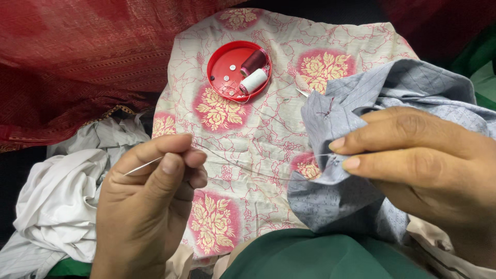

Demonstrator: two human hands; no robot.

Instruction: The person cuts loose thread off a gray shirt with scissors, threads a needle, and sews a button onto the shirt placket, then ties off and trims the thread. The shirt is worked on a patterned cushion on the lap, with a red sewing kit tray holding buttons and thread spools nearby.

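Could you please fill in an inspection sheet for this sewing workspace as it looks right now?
Surface: floral cloth spread out flat.
Job's things: needle pinched in left hand; thread runs to grey fabric, gripped by right hand.
Clutter: red lid holding maroon spool, white spool and small buttons; white garments.
Hands: both closed.
Cables: nothing seen.
Surroundings: red patterned textile.

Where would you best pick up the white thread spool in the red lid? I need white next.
Pinch the white thread spool across its wound middle, coming from above. It lies on its side in the red lid, close beside the maroon spool, so its ends are harder to reach.
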